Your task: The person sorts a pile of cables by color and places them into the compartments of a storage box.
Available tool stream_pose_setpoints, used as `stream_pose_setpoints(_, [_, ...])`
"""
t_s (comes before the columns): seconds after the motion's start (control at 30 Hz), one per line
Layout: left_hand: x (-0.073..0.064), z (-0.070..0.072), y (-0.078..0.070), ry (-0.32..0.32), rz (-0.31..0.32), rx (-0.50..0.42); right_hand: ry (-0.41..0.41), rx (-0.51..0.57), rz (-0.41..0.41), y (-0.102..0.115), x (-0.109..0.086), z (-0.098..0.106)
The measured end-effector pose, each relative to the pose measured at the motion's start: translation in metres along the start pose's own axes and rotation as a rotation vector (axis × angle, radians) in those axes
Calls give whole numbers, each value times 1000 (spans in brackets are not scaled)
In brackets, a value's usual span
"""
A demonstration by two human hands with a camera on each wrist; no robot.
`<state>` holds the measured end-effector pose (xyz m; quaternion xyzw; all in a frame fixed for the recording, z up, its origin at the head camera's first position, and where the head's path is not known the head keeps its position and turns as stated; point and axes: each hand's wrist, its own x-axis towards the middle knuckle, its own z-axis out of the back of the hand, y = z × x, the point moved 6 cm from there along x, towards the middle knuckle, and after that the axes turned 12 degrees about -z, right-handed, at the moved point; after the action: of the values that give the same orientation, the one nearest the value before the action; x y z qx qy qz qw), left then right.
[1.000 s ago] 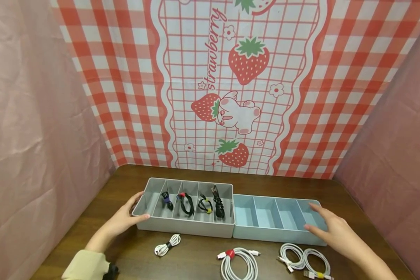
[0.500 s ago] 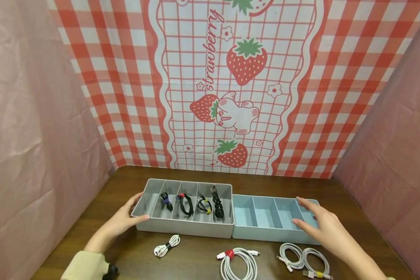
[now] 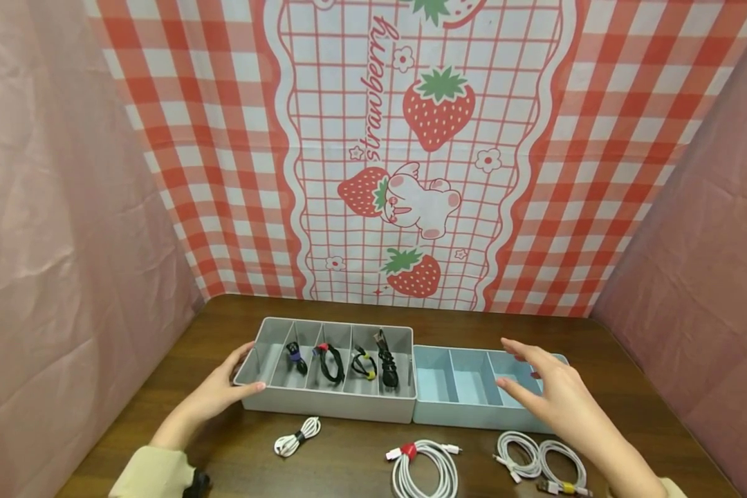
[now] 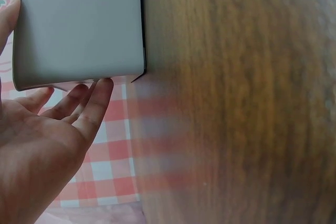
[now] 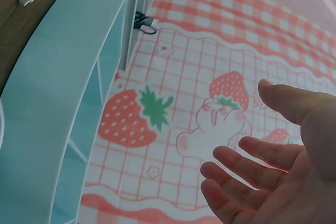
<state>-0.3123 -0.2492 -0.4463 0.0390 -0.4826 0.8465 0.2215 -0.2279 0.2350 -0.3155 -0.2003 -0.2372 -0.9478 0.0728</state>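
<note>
My left hand (image 3: 214,391) grips the left end of a grey divided box (image 3: 330,407), thumb at the near rim and fingers at the far side. In the left wrist view that hand's fingertips meet the edge of the box's end wall (image 4: 79,30). Several bundled black cables lie in the grey box, among them one with a purple tie (image 3: 295,351). A light blue divided box (image 3: 460,413) stands against its right end. My right hand (image 3: 554,387), fingers spread and holding nothing, hovers over the blue box's right half and hides part of it.
On the brown table (image 3: 342,477), in front of the boxes, lie several coiled white cables: one with a black tie (image 3: 299,436), a larger one with a red tie (image 3: 409,450), and two at right, one with a yellow tie (image 3: 568,488). A strawberry-print cloth (image 3: 324,104) hangs behind.
My right hand has moved left along the blue box, away from its right end, fingers still spread. The left hand keeps its hold on the grey box.
</note>
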Motion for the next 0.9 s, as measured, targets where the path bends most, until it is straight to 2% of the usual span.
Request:
stream_pose_setpoints(0.17, [1, 0, -1, -2, -4, 2, -53, -7, 48, 13, -1, -2])
stream_pose_setpoints(0.43, [0, 0, -1, 3, 9, 0, -73, 37, 105, 35, -2, -8])
stream_pose_setpoints(0.9, [0, 0, -2, 6, 5, -4, 0, 164, 205, 64, -7, -29])
